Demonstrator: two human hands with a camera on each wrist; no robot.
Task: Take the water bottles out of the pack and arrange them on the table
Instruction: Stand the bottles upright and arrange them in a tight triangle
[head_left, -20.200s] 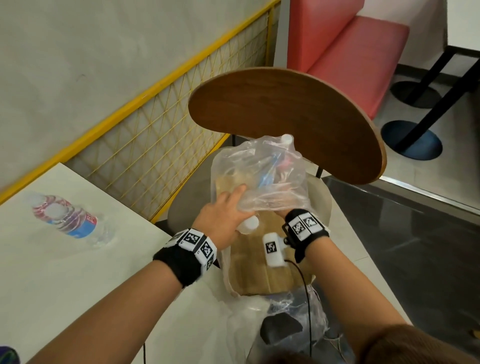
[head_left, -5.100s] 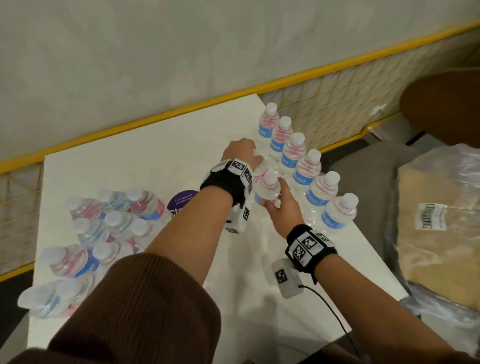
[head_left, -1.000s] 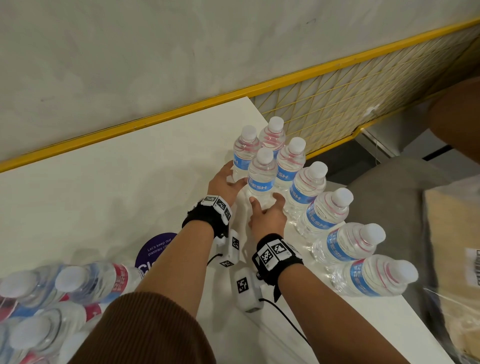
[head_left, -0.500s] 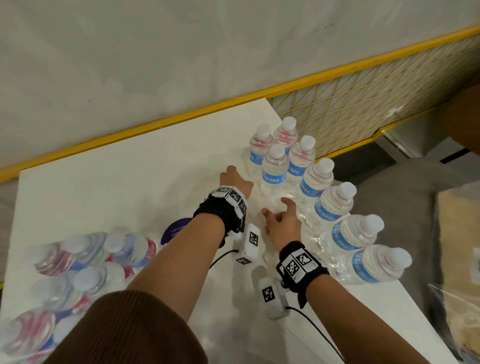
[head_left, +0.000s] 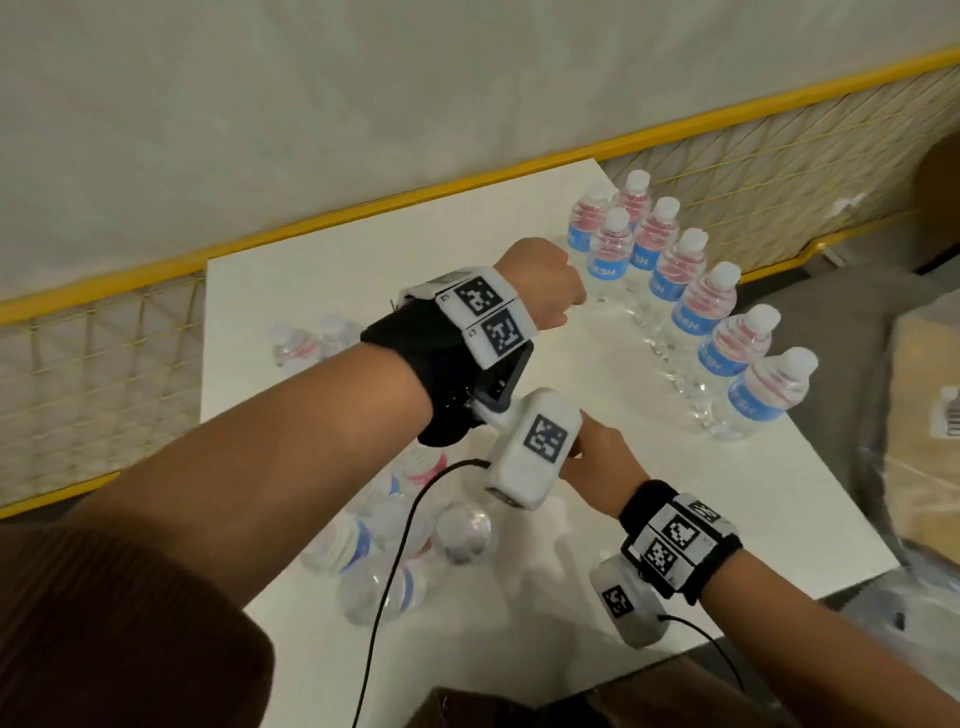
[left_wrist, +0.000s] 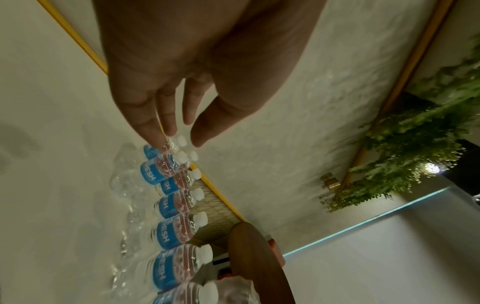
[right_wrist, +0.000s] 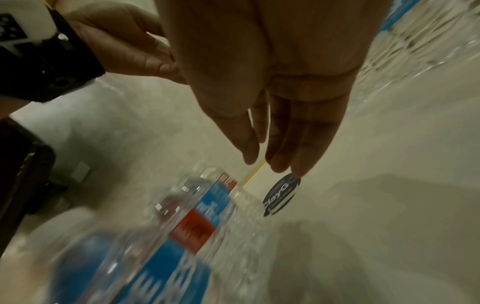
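Several upright water bottles (head_left: 704, 306) with blue labels and white caps stand in a row along the right edge of the white table (head_left: 519, 654); the row (left_wrist: 171, 203) also shows in the left wrist view. More bottles (head_left: 374, 587) lie on their sides at the near left, partly hidden under my left forearm. My left hand (head_left: 545, 291) hovers above the table left of the row, fingers (left_wrist: 155, 133) loosely hanging and holding nothing. My right hand (head_left: 597, 457), half hidden behind the left wrist camera, is empty with fingers (right_wrist: 285, 160) straight, just above a lying bottle (right_wrist: 182, 218).
A round dark sticker (right_wrist: 281, 195) lies on the tabletop past my right fingertips. A yellow mesh railing (head_left: 727, 171) and wall run behind the table. The plastic-wrapped pack with its cardboard tray (head_left: 924, 415) sits on the grey chair seat (head_left: 831, 322) to the right.
Both hands have let go of the upright bottles and drawn back left, toward the lying bottles. The left hand has risen; the right has moved under the left wrist.
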